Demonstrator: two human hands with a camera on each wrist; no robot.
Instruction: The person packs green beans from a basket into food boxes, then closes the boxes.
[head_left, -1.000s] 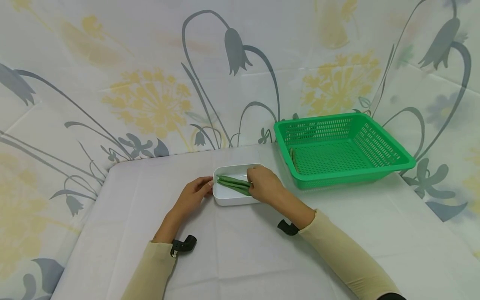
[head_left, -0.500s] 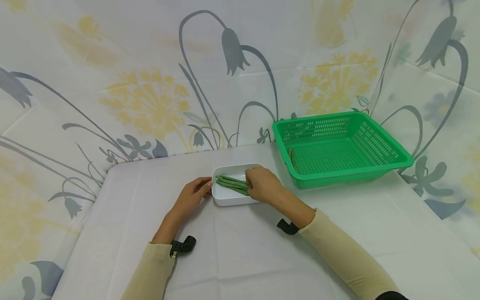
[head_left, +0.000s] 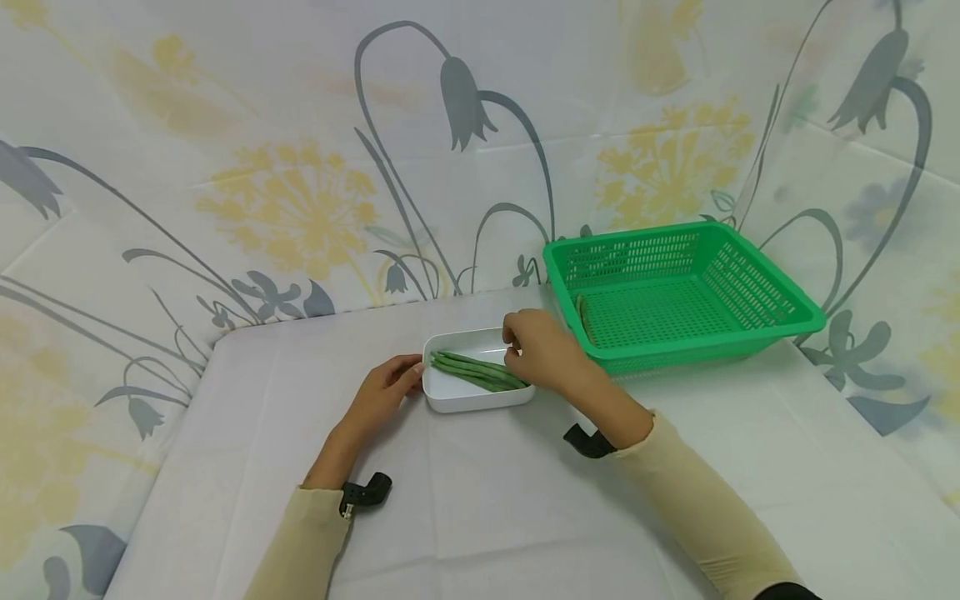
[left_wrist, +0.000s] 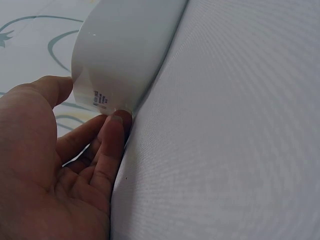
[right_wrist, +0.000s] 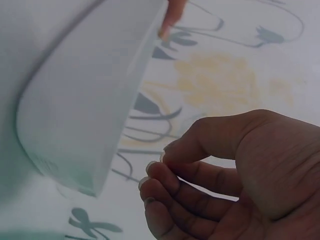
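Note:
Several green beans (head_left: 480, 372) lie side by side in a small white rectangular dish (head_left: 480, 404) on the table. At the dish's left end is my left hand (head_left: 382, 392). In the left wrist view its thumb meets the rim and its fingertips grip the lower corner of the end wall (left_wrist: 127, 45). My right hand (head_left: 547, 350) is over the dish's right end, above the bean tips. Nothing shows between its loosely curled fingers (right_wrist: 172, 210) in the right wrist view, where the thumb tip is close to the forefinger.
A green plastic basket (head_left: 675, 342) with slotted walls stands behind and to the right of the dish. A few beans (head_left: 583, 317) lie along its left inner wall. White cloth (head_left: 450, 500) covers the table, and a flower-patterned sheet (head_left: 300, 167) rises behind it.
My right hand has let go of the green beans and moved up and right, so their right ends now show in the dish. My left hand has stayed at the dish.

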